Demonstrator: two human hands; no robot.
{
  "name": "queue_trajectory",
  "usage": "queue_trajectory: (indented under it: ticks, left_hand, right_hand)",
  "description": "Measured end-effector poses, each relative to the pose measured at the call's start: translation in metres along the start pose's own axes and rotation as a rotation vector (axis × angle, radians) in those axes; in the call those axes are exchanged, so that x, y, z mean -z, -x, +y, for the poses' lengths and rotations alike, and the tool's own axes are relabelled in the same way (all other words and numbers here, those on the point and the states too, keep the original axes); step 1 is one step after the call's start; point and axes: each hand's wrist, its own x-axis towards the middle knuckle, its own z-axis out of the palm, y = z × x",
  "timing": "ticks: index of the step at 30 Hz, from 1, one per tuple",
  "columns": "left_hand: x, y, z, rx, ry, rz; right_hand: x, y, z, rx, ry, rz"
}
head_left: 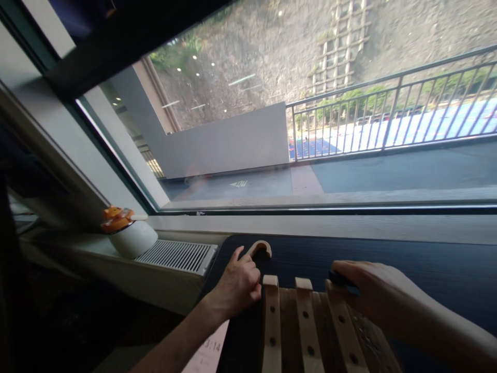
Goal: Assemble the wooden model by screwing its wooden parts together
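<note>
My left hand (241,282) is over the left part of the dark table, fingers mostly curled and one raised. A curved, hook-shaped wooden piece (262,247) runs out from its fingers, its near end hidden by them. My right hand (367,282) is closed around a small black object (340,278), mostly covered, at the top of the rightmost wooden strip. Between my hands is a brown wooden board (287,321) bearing three pale wooden strips, (272,326) the left one, with bent upper ends and dark round spots like screws or holes along them.
The dark table (303,254) stands against a windowsill (310,225) below a large window. Under my left forearm lies a pink sheet or screen with digits (207,347). A white container with an orange top (130,233) sits beside a white vent grille (178,255) on the left.
</note>
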Motion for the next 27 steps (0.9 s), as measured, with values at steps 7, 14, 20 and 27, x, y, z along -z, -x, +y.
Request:
queue_trajectory:
  ticks: [7, 14, 20, 27]
  left_hand:
    - [0.057, -0.001, 0.010, 0.239, 0.596, 0.323]
    - [0.077, -0.011, 0.070, 0.194, 0.982, 0.175]
    - [0.072, -0.019, 0.110, 0.095, 1.039, 0.121]
    - [0.074, 0.046, 0.077, 0.404, 0.980, 0.077]
  right_hand:
    - [0.005, 0.000, -0.003, -0.022, -0.008, -0.038]
    - [0.010, -0.001, -0.006, -0.049, -0.020, -0.048]
    - [0.005, 0.000, -0.004, -0.040, -0.023, -0.027]
    - [-0.004, -0.001, 0.003, 0.011, -0.015, 0.013]
